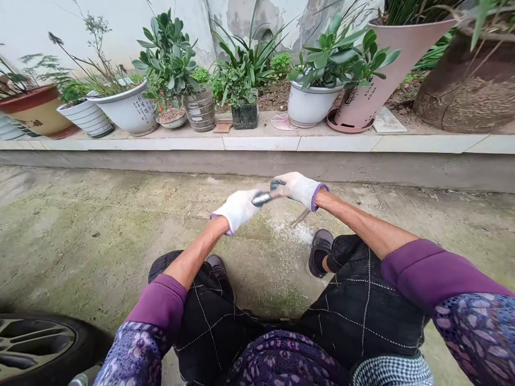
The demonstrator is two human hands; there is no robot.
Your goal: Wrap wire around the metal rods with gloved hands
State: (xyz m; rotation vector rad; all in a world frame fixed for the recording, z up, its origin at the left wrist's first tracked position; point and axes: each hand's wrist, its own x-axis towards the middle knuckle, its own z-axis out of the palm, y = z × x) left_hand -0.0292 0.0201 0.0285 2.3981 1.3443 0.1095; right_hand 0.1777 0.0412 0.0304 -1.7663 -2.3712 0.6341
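My left hand and my right hand wear white knit gloves with purple cuffs and dark grip surfaces. They meet in front of me, above the concrete floor, with fingers curled. Between them is a blurred, brownish narrow piece, too smeared to name; both hands seem closed around it. Just under my right hand a thin brown stick-like thing slants down; whether it is held or lies on the floor, I cannot tell. White crumbs are scattered on the floor below.
Beyond the hands runs a low tiled ledge with potted plants, among them a white pot and a tall pink planter. A car wheel stands at lower left. My shoes flank the crumbs.
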